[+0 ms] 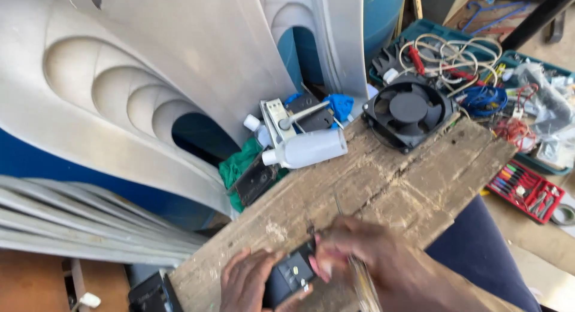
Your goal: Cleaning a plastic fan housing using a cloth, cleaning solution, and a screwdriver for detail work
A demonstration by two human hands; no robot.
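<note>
A small black device (290, 275) is held at the near end of a rough wooden board (383, 186). It is gripped from the left by the left hand (245, 283), the fingers curled about its side. The right hand (371, 258) is closed on its right edge, with a thin metal tool (364, 285) also held there; motion blur prevents finer detail being told. Further up the board a white plastic bottle (308, 148) is seen lying on its side, and a black cooling fan (408, 111) rests at the far corner. A tangle of wires (449, 57) lies beyond in a teal case. A red tray of small tools (526, 189) is noted to the right.
</note>
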